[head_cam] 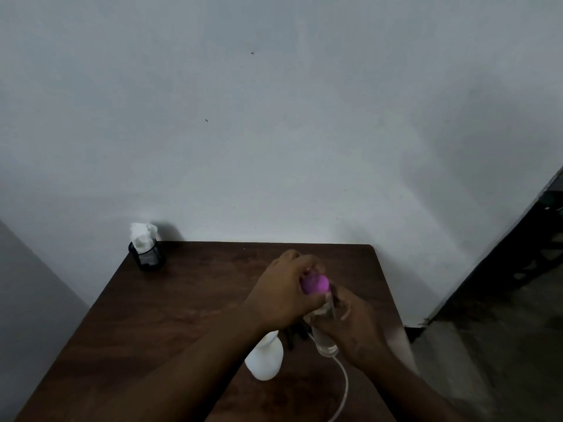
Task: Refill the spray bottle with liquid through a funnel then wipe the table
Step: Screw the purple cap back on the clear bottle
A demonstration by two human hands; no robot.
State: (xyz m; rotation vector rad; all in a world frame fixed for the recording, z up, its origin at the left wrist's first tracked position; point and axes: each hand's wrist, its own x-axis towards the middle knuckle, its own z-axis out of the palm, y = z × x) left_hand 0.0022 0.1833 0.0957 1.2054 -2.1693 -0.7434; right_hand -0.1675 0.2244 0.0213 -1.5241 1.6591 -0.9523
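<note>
A clear bottle point(326, 342) with a purple cap point(315, 284) is held above the brown table point(182, 306), near its right side. My left hand point(281, 295) is wrapped around the purple cap. My right hand point(353, 327) grips the clear body below it; some clear liquid shows at the bottle's lower end. A white spray bottle body point(265, 359) stands on the table under my left wrist, its top without a spray head. A thin white tube point(343, 388) curves over the table near the front, running up toward a dark part point(293, 336) under my hands.
A black holder with white tissues point(146, 252) stands at the table's far left corner against the pale wall. The table's right edge drops to a grey floor, with a dark doorway beyond at the right.
</note>
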